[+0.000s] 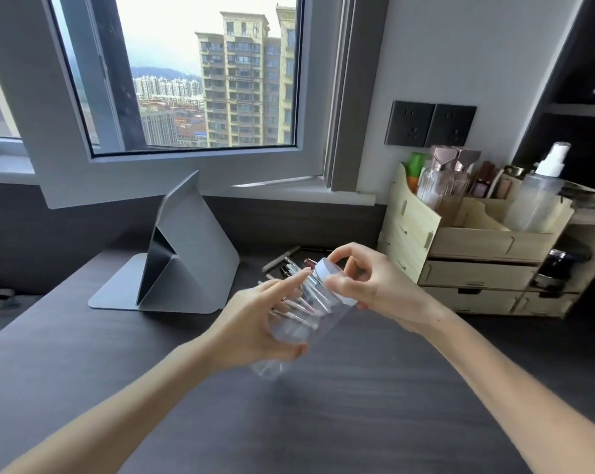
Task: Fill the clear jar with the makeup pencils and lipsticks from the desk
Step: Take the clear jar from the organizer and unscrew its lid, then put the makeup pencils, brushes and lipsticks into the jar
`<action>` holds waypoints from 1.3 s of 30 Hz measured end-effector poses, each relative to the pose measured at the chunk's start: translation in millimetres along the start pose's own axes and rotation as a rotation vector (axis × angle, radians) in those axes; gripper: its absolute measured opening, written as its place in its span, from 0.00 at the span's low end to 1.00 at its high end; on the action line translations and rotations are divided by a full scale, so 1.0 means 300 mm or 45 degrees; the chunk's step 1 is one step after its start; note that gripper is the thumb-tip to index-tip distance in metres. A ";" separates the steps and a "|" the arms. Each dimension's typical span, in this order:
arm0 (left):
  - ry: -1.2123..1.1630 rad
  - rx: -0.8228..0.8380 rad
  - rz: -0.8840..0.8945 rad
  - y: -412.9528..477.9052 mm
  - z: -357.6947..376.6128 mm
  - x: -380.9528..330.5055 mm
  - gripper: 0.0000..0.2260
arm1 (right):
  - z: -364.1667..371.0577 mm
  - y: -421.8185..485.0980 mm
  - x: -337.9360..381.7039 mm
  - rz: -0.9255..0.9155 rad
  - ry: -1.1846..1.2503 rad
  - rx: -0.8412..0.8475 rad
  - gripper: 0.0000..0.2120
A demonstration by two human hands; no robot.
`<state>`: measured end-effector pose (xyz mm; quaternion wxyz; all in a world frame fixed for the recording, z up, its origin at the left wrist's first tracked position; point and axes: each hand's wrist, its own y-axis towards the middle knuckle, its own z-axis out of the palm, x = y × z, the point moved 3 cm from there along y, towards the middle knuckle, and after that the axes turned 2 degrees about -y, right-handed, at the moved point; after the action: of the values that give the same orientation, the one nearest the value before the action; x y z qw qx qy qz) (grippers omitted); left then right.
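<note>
My left hand point(258, 323) grips the body of the clear jar point(309, 313), which is held tilted above the dark desk point(323, 405) with its top pointing up and to the right. My right hand point(367, 285) pinches the jar's white lid point(326, 271) at its rim. Whether the lid is tight or loose I cannot tell. Behind the jar, makeup pencils and lipsticks point(289, 265) lie scattered on the desk, partly hidden by my hands and seen blurred through the jar.
A grey folded tablet stand point(186, 261) sits at the desk's back left. A wooden cosmetics organizer point(477, 261) with drawers, bottles and a spray bottle point(542, 196) fills the back right. Black wall sockets point(429, 124) and an open window point(200, 83) are behind.
</note>
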<state>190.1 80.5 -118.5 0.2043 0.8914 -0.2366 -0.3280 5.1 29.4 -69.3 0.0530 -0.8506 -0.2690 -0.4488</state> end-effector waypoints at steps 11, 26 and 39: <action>-0.007 0.285 -0.043 0.034 -0.039 -0.007 0.42 | -0.069 -0.056 0.030 -0.216 -0.351 0.330 0.30; -0.778 -0.556 -0.478 -0.046 -0.039 0.180 0.44 | -0.006 -0.123 -0.491 0.292 -0.213 -0.276 0.18; -0.217 -0.876 -0.284 -0.097 -0.048 0.241 0.43 | 0.286 0.084 -0.261 -0.310 -1.245 -0.484 0.11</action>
<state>257.0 66.7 -158.7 0.4347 0.7604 -0.0300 -0.4815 45.4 4.3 -178.4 -0.2857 -0.9176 -0.2728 -0.0442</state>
